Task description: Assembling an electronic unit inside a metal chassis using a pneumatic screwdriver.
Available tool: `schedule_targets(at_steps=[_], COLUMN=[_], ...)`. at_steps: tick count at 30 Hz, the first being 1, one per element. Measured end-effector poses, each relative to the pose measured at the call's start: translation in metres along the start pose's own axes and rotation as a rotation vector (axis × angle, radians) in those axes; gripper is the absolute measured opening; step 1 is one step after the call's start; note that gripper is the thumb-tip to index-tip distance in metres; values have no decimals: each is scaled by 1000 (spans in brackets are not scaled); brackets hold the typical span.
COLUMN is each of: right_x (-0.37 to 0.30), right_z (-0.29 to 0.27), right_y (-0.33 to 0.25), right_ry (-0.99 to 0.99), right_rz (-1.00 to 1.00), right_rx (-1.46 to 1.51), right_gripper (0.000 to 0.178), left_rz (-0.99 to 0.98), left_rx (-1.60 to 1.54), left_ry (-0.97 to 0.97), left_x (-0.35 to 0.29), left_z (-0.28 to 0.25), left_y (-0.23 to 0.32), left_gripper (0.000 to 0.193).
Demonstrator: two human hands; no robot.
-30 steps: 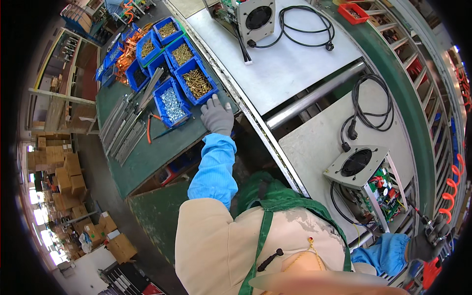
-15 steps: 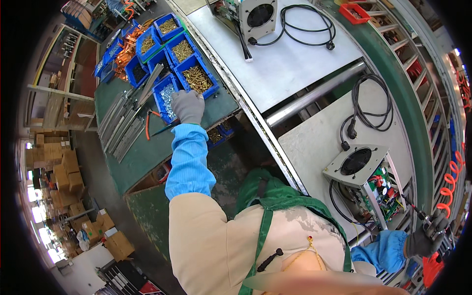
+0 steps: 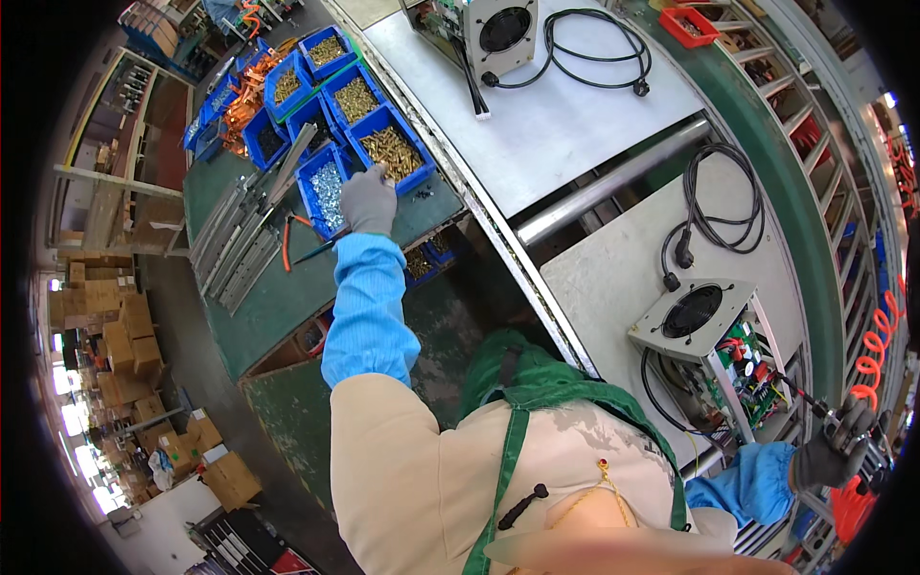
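My left hand (image 3: 369, 201), in a grey glove, is at the near edge of a blue bin of brass-coloured screws (image 3: 391, 153). Its fingers are drawn together at the bin's edge; what they pinch, if anything, is too small to make out. Left of it stands a blue bin of silver screws (image 3: 327, 192). At the far right, my gloved right hand (image 3: 832, 452) is wrapped round a power screwdriver (image 3: 816, 406), whose thin bit points at an open-sided metal unit with a black fan (image 3: 693, 311) and exposed circuit boards (image 3: 752, 374).
Metal strips (image 3: 235, 244) and red-handled pliers (image 3: 287, 245) lie on the green table. A second fan unit (image 3: 506, 31) and a coiled black cable (image 3: 709, 211) rest on the line's pale boards. A red coiled hose (image 3: 870, 359) hangs by my right hand.
My left hand has moved slightly right, from over the silver screws to the edge of the brass-coloured screws' bin, which has shifted a little. My right hand stays nearly in place.
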State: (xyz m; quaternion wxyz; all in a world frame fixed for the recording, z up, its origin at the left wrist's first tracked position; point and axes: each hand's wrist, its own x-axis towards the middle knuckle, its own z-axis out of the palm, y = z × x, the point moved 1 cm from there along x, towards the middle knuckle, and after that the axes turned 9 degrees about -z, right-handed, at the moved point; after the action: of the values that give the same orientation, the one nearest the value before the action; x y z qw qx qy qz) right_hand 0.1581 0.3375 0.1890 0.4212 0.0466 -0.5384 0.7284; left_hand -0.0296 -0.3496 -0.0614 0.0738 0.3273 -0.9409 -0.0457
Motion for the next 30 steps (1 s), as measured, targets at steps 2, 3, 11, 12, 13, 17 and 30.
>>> schedule_targets(at_steps=[2,3,11,12,13,17,30], right_x=[1,2,-6,-3,-3,-2,-51], right_z=[2,4,-13,-14,-15,-23,-23], right_y=[2,4,-7,-8,-8,-9,-87], right_ry=[-7,-186,-71,-172,-226,-256,-348], right_rz=[-29,7,9,73,122,45,-343], right_rx=[-21,66,0,48,145,46,-7], right_gripper=[25,29,30,24,21,21,63], left_rz=[-71,-81,226,233,226,212,290], left_rx=[-11,36,-241,-205,-223,-141,177], left_ry=[-52,-16,-26,-54,-28,-14,-40], left_x=[8,8,-39,-39,-38,-35,-12], left_z=[-1,-1,46,53,60,69,87], left_y=[7,11,23,20,18,7,-4], left_gripper=[29,28,23,21,21,19,31])
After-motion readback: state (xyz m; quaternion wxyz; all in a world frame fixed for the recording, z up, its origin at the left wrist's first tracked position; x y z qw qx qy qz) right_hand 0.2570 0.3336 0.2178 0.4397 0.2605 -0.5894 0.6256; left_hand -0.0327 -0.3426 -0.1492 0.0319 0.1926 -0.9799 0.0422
